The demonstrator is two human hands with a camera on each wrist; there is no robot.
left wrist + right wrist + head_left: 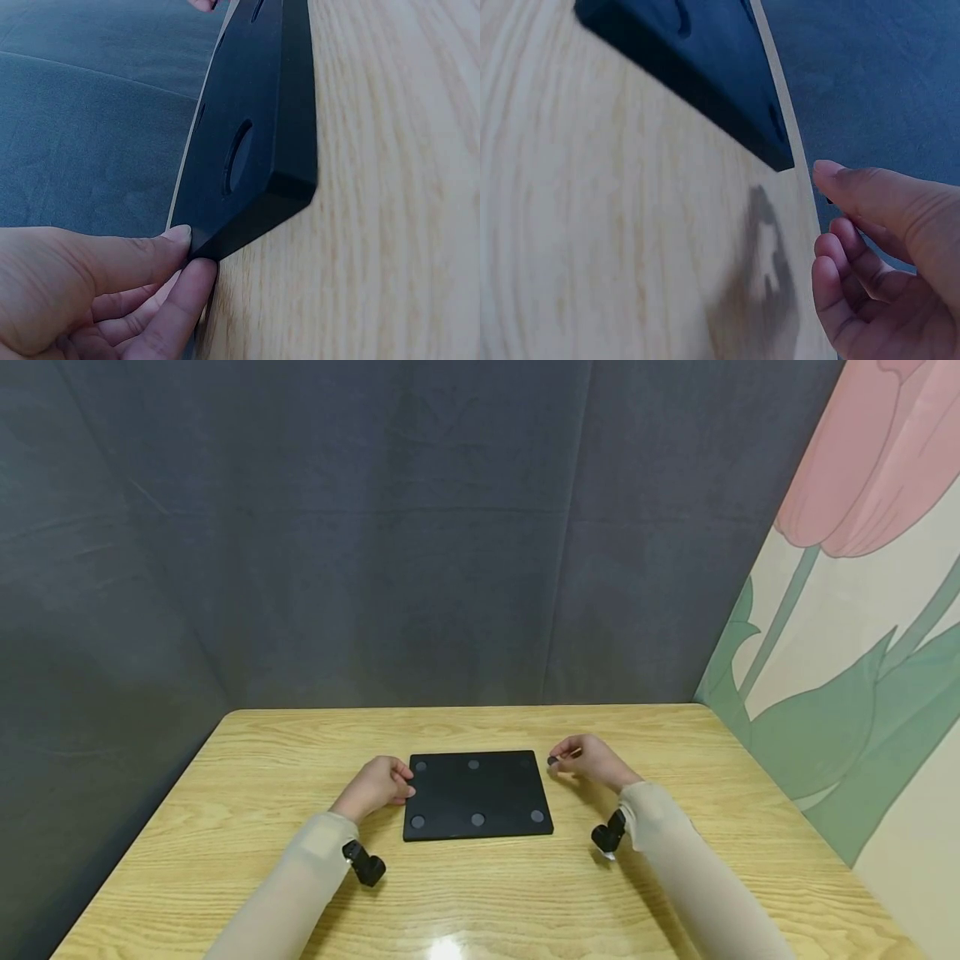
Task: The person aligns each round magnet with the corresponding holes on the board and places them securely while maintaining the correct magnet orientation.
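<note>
A flat black board (480, 793) lies on the wooden table, with several round grey discs (477, 819) set along its far and near edges. The recess at its far right corner looks darker than the others. At the board's left edge my left hand (378, 785) pinches the rim, thumb (161, 255) at the top and a finger against the side. Just off the far right corner, my right hand (596, 762) holds a small dark round disc (552, 761) between thumb and fingertips, above the table. In the right wrist view the thumb hides most of that disc.
The light wooden table (247, 827) reaches back to a dark grey curtain (390, 543). To the right stands a wall (862, 693) painted with tulips. A small black camera is strapped to each sleeved wrist.
</note>
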